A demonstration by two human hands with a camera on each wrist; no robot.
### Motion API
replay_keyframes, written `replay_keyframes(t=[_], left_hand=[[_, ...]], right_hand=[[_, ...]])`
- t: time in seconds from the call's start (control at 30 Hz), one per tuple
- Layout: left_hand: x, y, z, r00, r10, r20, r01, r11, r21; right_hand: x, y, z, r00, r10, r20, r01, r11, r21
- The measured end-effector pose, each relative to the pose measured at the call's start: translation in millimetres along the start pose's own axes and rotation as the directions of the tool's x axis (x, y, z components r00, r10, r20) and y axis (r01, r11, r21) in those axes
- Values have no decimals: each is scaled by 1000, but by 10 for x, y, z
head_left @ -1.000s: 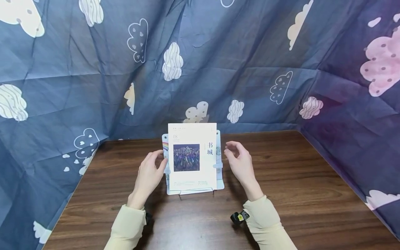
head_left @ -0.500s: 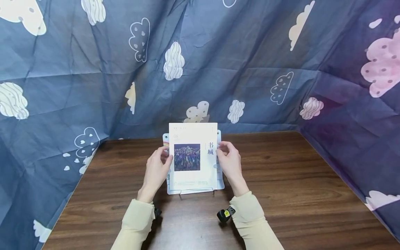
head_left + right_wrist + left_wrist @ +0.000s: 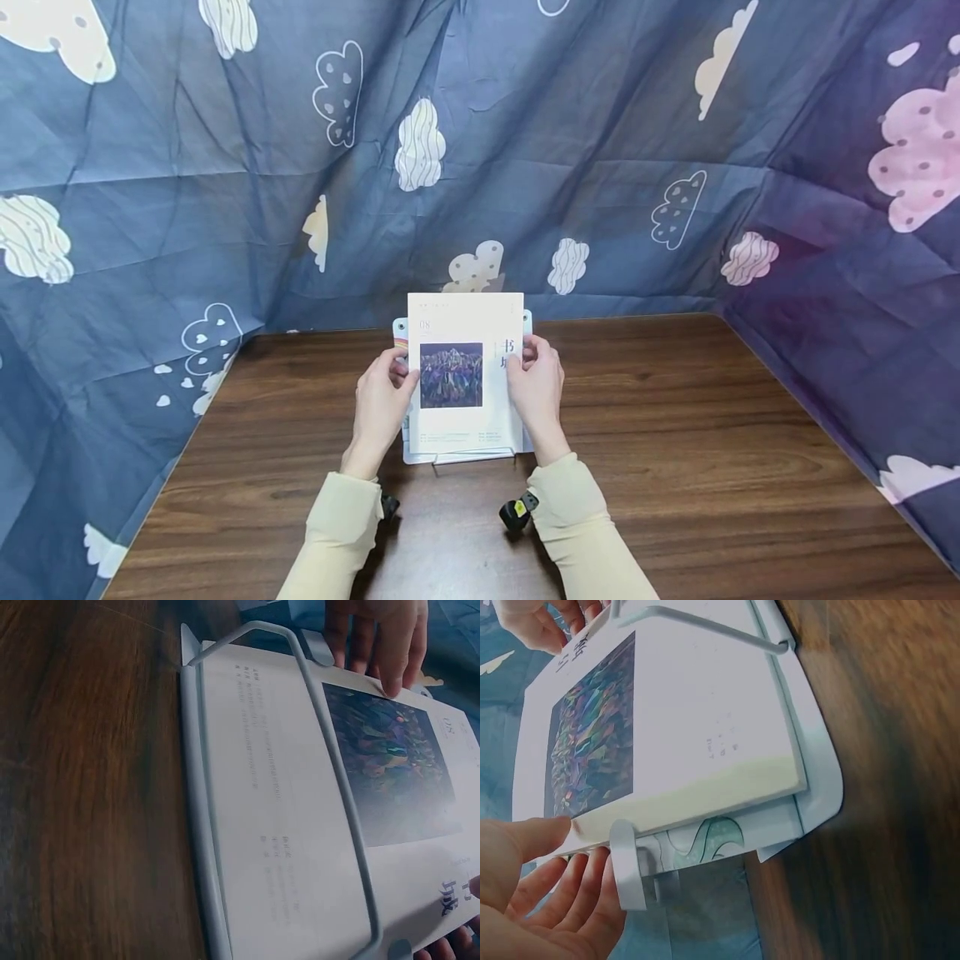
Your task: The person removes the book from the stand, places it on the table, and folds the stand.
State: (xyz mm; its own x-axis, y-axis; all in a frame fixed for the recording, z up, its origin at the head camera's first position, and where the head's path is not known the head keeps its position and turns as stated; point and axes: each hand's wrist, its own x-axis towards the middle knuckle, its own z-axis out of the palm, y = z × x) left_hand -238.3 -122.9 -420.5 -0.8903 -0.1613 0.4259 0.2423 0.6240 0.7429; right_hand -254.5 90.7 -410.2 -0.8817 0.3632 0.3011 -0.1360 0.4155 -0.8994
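Observation:
A white book (image 3: 452,375) with a dark square picture on its cover leans back on a light blue book stand (image 3: 417,458). A wire bar (image 3: 705,628) crosses the front of the book's lower part. My left hand (image 3: 377,408) grips the book's left edge, thumb on the cover and fingers behind, just above a side clip (image 3: 628,862). On the opposite edge my right hand (image 3: 537,396) pinches the book, its thumb over the printed title and its fingers bent behind. Most of the stand is hidden by the book.
The brown wooden table (image 3: 720,450) spreads to both sides and in front of the stand. Close behind hangs a dark blue cloth (image 3: 570,200) with cloud prints, which also runs along the left and right sides.
My right hand has moved left from beside the stand onto the book's right edge. My left hand has shifted right, and its thumb now lies on the cover's left edge.

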Motion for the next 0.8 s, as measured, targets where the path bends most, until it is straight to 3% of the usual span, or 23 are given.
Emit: replay_keyframes(t=[0.23,0.8], left_hand=[[-5,7,28,1000,-22,-4,22,1000,-1],[-4,43,42,999,-29,-24,30,999,23]], right_hand=[[10,-19,61,997,54,-50,-55,998,-11],[23,-58,54,995,99,-33,-99,995,-8]])
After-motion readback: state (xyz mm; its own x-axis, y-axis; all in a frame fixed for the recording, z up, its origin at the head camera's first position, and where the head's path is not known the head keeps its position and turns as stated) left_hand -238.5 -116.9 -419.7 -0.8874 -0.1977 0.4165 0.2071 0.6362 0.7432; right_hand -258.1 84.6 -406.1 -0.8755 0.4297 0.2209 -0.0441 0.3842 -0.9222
